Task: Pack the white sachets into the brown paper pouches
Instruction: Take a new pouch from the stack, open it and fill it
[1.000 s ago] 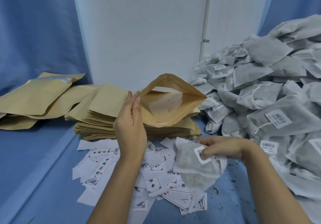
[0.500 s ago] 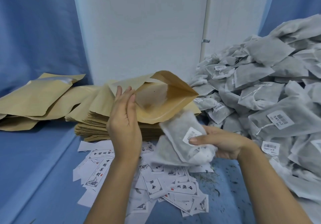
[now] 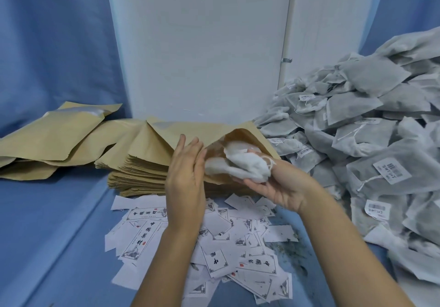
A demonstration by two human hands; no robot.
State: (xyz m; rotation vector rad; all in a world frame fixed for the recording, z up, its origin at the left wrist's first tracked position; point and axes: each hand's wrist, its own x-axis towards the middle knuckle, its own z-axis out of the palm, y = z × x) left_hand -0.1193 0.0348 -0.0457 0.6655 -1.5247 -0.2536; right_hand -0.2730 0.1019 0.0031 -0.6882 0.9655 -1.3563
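Sachet [image 3: 240, 167] is gripped in the right hand [image 3: 278, 187], its front end pushed into the pouch [image 3: 251, 137] mouth; half a second ago it was held outside, below the mouth. Pouch is held open at its edge by the left hand [image 3: 185, 178], fingers nearly straight. A large sachet pile [image 3: 369, 140] right of the hands is left unpacked.
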